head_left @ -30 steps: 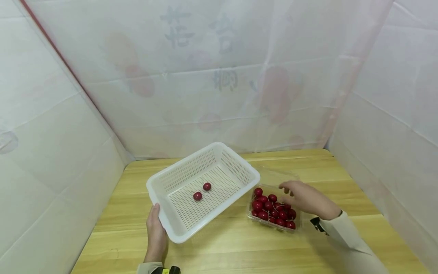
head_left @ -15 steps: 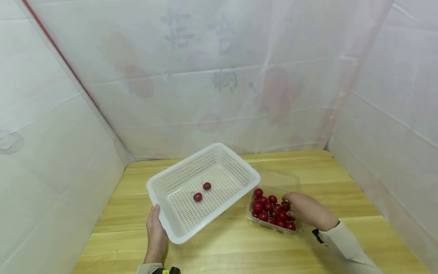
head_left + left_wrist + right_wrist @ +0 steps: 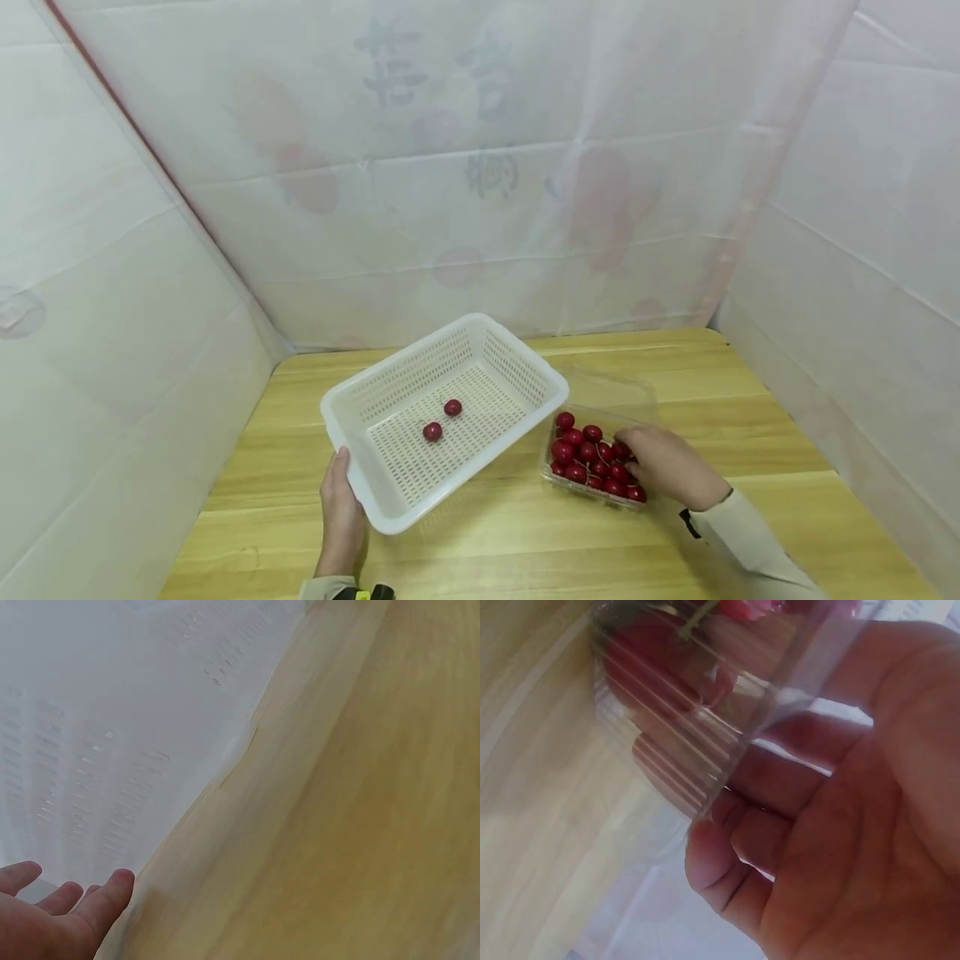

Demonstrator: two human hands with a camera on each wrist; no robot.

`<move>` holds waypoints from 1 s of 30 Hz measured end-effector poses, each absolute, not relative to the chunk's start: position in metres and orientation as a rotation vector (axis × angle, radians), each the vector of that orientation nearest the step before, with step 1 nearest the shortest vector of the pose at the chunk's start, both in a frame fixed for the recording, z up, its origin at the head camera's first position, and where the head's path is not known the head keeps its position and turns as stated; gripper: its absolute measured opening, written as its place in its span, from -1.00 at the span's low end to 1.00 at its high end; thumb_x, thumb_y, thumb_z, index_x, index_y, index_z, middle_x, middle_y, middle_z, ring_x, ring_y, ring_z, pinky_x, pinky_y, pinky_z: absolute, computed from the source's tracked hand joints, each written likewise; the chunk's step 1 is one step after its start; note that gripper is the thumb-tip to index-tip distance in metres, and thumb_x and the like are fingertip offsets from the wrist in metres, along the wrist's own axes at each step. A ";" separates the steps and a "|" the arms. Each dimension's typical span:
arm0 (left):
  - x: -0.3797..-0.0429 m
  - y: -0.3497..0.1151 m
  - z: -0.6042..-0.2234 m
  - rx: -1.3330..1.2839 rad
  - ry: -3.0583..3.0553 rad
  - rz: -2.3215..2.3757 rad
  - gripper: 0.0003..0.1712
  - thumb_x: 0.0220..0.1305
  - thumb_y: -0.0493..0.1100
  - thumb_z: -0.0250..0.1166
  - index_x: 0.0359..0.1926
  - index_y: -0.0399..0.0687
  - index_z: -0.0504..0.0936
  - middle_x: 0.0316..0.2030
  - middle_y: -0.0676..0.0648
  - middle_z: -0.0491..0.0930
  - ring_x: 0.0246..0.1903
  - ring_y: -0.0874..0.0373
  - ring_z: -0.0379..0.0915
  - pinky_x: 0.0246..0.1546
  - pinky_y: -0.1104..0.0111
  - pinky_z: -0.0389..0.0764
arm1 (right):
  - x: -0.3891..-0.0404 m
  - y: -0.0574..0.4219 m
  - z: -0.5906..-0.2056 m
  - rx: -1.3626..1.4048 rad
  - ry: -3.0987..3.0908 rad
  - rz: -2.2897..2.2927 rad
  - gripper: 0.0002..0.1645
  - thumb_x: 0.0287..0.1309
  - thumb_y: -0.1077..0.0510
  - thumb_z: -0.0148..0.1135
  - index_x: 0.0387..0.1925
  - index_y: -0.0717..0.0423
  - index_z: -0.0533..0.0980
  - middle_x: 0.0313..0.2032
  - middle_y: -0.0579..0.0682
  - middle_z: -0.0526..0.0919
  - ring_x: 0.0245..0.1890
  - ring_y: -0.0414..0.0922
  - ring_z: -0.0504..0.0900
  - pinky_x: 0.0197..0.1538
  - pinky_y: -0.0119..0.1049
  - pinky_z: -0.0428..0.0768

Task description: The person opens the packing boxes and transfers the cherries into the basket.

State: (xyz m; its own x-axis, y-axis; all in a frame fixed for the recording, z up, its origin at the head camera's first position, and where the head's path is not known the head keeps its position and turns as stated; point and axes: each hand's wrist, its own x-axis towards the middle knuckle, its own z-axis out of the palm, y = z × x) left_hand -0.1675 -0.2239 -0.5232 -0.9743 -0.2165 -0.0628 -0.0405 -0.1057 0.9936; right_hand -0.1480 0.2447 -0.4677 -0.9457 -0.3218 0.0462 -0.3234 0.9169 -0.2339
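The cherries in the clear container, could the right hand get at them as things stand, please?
Probably yes: the right hand reaches into the clear container at the cherries, and the open lid leaves the top free.

From above the right end of the clear container (image 3: 583,489), the right hand (image 3: 670,467) is brought lower and leftward, its fingers (image 3: 632,436) now put in among the cherries (image 3: 587,452). A few are newly covered by it

Your left: basket (image 3: 411,379), two cherries (image 3: 432,432) inside | your right: tub (image 3: 585,490) on table (image 3: 510,533), more cherries (image 3: 587,452) inside | backdrop (image 3: 480,225) behind both
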 end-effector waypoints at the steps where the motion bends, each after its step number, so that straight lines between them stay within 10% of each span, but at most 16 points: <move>1: -0.167 -0.224 -0.523 0.288 -2.015 -2.233 -0.24 0.64 0.33 -0.30 0.60 0.05 0.15 0.14 0.06 0.61 0.04 0.25 0.65 -0.04 0.41 0.72 | -0.148 0.245 -0.469 0.524 -3.060 0.368 -0.80 0.10 0.36 0.47 -0.26 0.12 0.62 -0.43 -0.12 0.63 -0.45 -0.29 0.50 -0.44 -0.38 0.51; 14: -0.167 -0.223 -0.522 0.313 -2.006 -2.248 -0.26 0.64 0.32 -0.30 0.61 0.09 0.14 0.11 0.15 0.63 0.05 0.29 0.63 -0.03 0.44 0.71 | -0.143 0.252 -0.460 0.487 -3.054 0.464 -0.44 0.28 0.17 0.41 0.23 0.33 0.51 -0.06 0.09 0.72 -0.23 -0.14 0.66 -0.21 -0.22 0.67; 30: -0.167 -0.223 -0.521 0.321 -2.018 -2.242 -0.25 0.64 0.33 -0.31 0.61 0.07 0.15 0.12 0.13 0.62 0.05 0.29 0.63 -0.02 0.45 0.71 | -0.149 0.258 -0.442 0.537 -2.938 0.648 -0.87 0.46 0.16 0.23 -0.17 0.02 0.69 -0.28 -0.15 0.70 -0.33 -0.36 0.58 -0.28 -0.35 0.63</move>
